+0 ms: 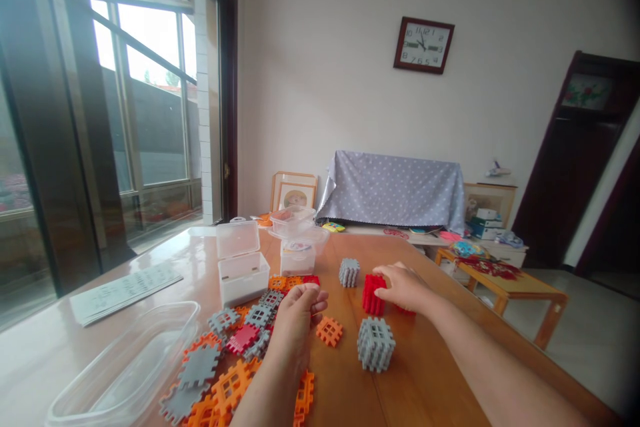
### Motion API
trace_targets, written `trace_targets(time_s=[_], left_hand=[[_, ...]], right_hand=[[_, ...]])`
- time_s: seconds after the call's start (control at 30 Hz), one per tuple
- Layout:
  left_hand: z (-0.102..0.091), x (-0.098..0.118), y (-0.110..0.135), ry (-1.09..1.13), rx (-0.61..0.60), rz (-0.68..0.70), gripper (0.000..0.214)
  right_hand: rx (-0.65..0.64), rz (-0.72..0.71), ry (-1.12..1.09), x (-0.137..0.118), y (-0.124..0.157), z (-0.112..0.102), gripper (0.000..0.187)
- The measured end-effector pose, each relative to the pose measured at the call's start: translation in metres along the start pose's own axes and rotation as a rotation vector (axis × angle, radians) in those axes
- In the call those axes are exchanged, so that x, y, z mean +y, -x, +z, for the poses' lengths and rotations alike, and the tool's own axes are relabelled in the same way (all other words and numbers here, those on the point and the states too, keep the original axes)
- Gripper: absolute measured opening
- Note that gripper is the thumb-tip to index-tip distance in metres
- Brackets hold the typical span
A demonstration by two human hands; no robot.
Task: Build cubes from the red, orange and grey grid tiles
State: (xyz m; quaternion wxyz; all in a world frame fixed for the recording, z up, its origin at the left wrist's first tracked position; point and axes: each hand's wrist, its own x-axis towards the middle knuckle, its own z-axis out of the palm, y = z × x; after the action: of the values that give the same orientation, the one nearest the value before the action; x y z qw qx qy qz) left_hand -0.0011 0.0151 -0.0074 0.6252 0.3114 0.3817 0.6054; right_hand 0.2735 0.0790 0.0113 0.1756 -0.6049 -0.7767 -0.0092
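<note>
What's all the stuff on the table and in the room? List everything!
table: one, brown wood, under everything
red cube: one, red, mid-table
near grey cube: one, grey, before the red cube
far grey cube: one, grey, behind it
loose tiles: many, orange, grey, red, table's left
clear tub: one, see-through, near left corner
white box: one, lid up, behind tiles
clear boxes: count unclear, see-through, table's far end
paper sheet: one, white, left edge
clock: one, dark frame, wall
dotted cloth: one, grey-blue, by wall
left hand: one, curled over tiles, grip unclear
right hand: one, gripping red cube
</note>
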Motion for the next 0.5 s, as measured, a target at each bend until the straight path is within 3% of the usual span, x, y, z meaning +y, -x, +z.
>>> trace_targets(time_s=[0.2, 0.37, 0.5], left_hand=[[-0.008, 0.001, -0.007, -0.032, 0.099, 0.031, 0.029], [-0.016, -0.001, -0.014, -0.006, 0.164, 0.056, 0.031], [-0.021, -0.002, -0.019, 0.039, 0.175, 0.083, 0.031]], right_hand=[[0.058, -0.043, -0.023, -0.021, 0.009, -0.013, 0.043], [0.179, -0.144, -0.151, -0.071, 0.037, -0.018, 0.031], [0.093, -0.161, -0.255, -0.117, 0.068, -0.001, 0.033]])
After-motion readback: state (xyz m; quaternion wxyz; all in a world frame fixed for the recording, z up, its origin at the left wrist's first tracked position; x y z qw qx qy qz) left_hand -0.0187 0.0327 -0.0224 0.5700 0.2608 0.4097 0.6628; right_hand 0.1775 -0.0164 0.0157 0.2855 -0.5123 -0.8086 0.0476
